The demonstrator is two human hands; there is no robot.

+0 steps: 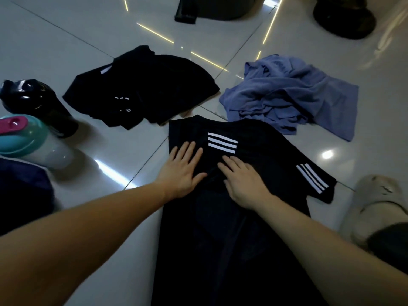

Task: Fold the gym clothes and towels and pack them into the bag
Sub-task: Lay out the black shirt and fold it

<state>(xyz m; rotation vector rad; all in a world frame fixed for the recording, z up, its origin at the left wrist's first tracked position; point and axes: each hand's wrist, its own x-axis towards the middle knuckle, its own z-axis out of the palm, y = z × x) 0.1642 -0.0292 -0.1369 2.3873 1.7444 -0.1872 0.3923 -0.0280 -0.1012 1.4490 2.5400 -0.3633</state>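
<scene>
A black T-shirt with white stripes lies spread on the tiled floor in front of me, its left side folded inward. My left hand presses flat on the folded part, fingers straight. My right hand lies flat beside it on the shirt's middle. A second black garment lies crumpled farther back on the left. A crumpled blue-purple garment lies at the back right. A dark bag shows at the top edge, partly cut off.
Two bottles lie at the left: a black one and a teal-and-pink one. Dark blue fabric sits at the left edge. A pale slipper is at the right, dark shoes at the top right.
</scene>
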